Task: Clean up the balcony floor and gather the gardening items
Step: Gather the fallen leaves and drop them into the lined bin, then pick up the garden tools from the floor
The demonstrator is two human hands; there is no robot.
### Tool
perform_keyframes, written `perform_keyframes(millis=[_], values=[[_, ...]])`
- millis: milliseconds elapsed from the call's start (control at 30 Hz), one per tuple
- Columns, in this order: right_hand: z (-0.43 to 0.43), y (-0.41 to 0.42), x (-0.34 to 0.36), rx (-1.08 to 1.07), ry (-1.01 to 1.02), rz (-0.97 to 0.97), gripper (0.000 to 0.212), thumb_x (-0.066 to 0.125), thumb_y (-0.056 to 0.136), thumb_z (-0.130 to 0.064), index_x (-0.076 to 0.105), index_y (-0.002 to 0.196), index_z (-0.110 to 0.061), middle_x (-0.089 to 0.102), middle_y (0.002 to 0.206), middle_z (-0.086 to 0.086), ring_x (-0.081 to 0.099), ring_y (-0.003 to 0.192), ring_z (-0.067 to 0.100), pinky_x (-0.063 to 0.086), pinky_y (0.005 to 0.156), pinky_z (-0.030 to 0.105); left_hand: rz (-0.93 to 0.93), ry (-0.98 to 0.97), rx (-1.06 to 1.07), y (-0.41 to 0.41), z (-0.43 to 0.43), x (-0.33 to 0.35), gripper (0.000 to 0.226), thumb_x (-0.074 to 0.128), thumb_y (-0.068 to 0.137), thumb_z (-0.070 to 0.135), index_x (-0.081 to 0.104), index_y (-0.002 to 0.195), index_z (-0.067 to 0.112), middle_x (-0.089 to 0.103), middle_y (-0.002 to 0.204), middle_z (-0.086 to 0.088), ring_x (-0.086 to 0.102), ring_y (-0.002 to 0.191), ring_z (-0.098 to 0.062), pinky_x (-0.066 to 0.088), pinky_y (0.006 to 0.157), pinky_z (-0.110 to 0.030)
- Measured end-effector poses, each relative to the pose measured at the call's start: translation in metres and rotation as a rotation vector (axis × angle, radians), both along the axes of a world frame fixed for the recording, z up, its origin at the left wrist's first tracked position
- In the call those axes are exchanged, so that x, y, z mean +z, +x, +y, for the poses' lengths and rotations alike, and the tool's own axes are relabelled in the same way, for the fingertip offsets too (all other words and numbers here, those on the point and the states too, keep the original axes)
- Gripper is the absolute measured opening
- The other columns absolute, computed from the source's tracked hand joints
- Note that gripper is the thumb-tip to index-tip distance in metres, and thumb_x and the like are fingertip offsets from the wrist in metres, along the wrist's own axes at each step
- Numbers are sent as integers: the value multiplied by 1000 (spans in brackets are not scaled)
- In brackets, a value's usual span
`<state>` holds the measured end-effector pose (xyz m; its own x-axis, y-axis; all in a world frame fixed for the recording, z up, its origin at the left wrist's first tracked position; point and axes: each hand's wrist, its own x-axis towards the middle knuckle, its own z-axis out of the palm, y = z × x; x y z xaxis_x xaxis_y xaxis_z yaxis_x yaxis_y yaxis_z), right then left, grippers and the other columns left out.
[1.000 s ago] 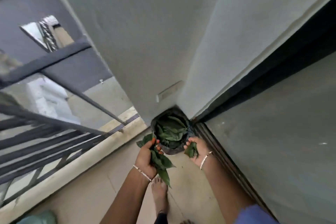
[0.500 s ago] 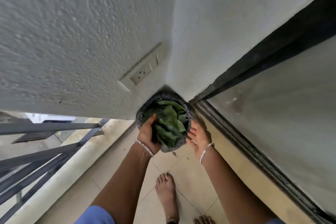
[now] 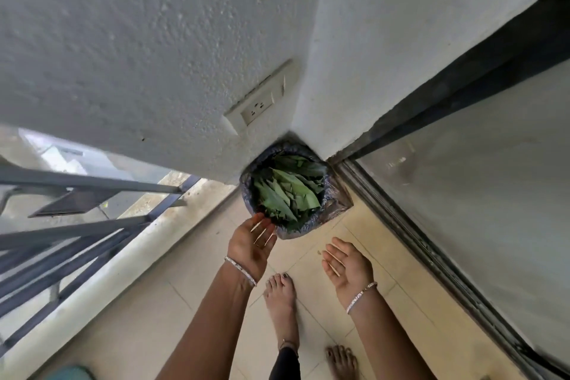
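Note:
A bin lined with a dark plastic bag [image 3: 334, 197] stands in the wall corner on the tiled balcony floor [image 3: 172, 311]. Green leaves [image 3: 287, 191] fill it to the rim. My left hand [image 3: 251, 244] hovers just in front of the bin's near edge, palm up, fingers relaxed and empty. My right hand [image 3: 347, 267] is lower and to the right, also palm up with straight fingers, holding nothing. Both wrists wear thin bracelets.
My bare feet [image 3: 279, 296] stand on the tiles just behind the hands. A grey metal railing [image 3: 80, 231] on a low kerb runs along the left. A sliding glass door track [image 3: 431, 256] runs along the right. A wall socket [image 3: 259, 106] sits above the bin.
Both hands carried leaves to the bin a second ago, pushed them in, and have now pulled back empty with palms up. The view has tilted down toward the floor.

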<state>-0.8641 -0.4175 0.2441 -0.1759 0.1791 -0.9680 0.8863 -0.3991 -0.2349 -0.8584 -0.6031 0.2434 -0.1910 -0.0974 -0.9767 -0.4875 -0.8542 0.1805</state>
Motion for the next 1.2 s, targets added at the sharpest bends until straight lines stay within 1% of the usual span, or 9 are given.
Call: perform_keyframes(millis=[100, 267, 467, 567, 633, 800, 933, 1033, 1200], values=[[-15, 4, 24, 78, -7, 37, 15, 55, 97, -16, 66, 105, -10, 67, 97, 6, 63, 84, 20, 51, 70, 29, 14, -18, 64, 36, 4, 24, 26, 39, 103, 15, 63, 106, 7, 68, 101, -11, 65, 91, -22, 51, 91, -34], [-35, 28, 75, 221, -59, 119, 8, 63, 92, -17, 66, 96, -10, 64, 83, 4, 60, 73, 18, 50, 68, 28, 29, -32, 244, 108, 15, 68, 23, 41, 102, 14, 62, 107, 4, 68, 98, -14, 66, 91, -26, 53, 89, -35], [-32, 91, 153, 408, -120, 154, 7, 61, 93, -15, 66, 91, -10, 63, 78, 4, 59, 68, 17, 49, 64, 27, 30, -41, 542, 204, 46, 150, 20, 45, 102, 15, 62, 99, 5, 65, 96, -14, 65, 87, -26, 58, 78, -35], [-23, 127, 206, 516, -180, 169, 6, 60, 93, -13, 65, 89, -11, 62, 77, 4, 58, 68, 17, 49, 64, 27, 51, -23, 692, 254, 71, 198, 19, 47, 101, 14, 62, 94, 5, 64, 94, -13, 64, 85, -25, 55, 81, -35], [-19, 161, 253, 630, -248, 193, 8, 59, 93, -12, 64, 88, -11, 62, 76, 3, 57, 66, 16, 48, 65, 26, 110, -48, 791, 298, 91, 240, 18, 49, 100, 14, 63, 94, 5, 64, 94, -13, 64, 86, -25, 54, 82, -35], [-9, 225, 323, 923, -348, 230, 10, 56, 93, -14, 66, 94, -10, 63, 73, 1, 58, 62, 14, 49, 59, 24, 216, -128, 959, 386, 121, 306, 15, 53, 98, 14, 65, 97, 5, 66, 94, -12, 65, 86, -25, 55, 85, -36], [-2, 292, 362, 1171, -400, 209, 16, 51, 96, -17, 66, 94, -11, 63, 75, 3, 58, 64, 15, 47, 61, 25, 211, -199, 1153, 474, 150, 347, 17, 51, 98, 16, 65, 95, 7, 66, 94, -10, 64, 84, -23, 54, 76, -35], [0, 340, 377, 1390, -411, 168, 20, 49, 97, -19, 66, 92, -10, 63, 77, 4, 59, 66, 16, 48, 62, 25, 185, -228, 1310, 535, 178, 368, 18, 50, 99, 16, 64, 93, 7, 66, 92, -9, 63, 83, -22, 55, 77, -34], [6, 415, 395, 1720, -423, 144, 14, 58, 90, -16, 69, 91, -8, 64, 77, 5, 60, 64, 17, 49, 59, 25, 109, -245, 1557, 624, 247, 386, 13, 57, 96, 18, 65, 90, 9, 68, 83, -7, 65, 75, -19, 60, 60, -29]])
